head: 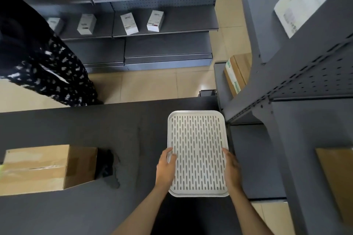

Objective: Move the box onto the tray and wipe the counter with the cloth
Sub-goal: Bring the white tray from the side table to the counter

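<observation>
slotted white tray (197, 150) on dark counter (76, 126), left hand (165, 170) and right hand (232, 170) clamped on its long edges; cardboard box (47, 167) well apart at left.

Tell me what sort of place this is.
Probably a small shop or stockroom: grey metal shelving with pegboard backs carries spaced-out small white boxes, and a taped cardboard box sits on the dark counter.
</observation>
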The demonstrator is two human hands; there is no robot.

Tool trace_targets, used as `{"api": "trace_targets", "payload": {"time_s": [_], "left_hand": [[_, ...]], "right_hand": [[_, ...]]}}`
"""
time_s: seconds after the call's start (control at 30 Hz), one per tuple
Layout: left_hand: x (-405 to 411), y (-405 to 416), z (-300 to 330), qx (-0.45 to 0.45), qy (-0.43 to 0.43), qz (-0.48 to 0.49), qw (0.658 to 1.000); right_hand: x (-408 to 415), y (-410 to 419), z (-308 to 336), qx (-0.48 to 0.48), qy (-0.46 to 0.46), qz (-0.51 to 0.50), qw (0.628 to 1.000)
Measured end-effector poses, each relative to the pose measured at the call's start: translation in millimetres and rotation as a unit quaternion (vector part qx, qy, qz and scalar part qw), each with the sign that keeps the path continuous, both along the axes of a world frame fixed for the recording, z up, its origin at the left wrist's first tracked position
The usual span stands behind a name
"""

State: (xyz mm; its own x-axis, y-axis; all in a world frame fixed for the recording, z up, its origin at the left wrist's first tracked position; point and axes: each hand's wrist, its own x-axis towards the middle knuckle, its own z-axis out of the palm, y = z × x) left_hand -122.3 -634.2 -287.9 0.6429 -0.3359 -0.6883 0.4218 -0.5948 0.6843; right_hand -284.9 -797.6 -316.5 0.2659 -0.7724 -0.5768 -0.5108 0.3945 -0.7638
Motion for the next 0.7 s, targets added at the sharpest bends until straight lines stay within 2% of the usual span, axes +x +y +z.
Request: {"api": "trace_targets", "payload": {"time_s": [0.27, 0.4, 0.53, 0.7], "left_hand": [[2.3, 4.1, 2.7, 0.009, 0.026, -0.039, 0.999], [8.4, 12.4, 10.5, 0.010, 0.015, -0.082, 0.996], [16.4, 34.3, 24.6, 0.050, -0.067, -0.163, 0.983], [30.0, 84.5, 45.3, 0.135, -0.205, -0.289, 0.925]], "right_hand": [[-1.3, 2.2, -2.9, -0.018, 0.021, 0.029, 0.999], [0.1, 7.6, -5.3, -0.078, 0.070, 0.096, 0.990], [10.7, 25.2, 10.1, -0.177, 0.143, 0.135, 0.964], [34.0, 65.3, 35.0, -0.226, 0.120, 0.256, 0.932]]}}
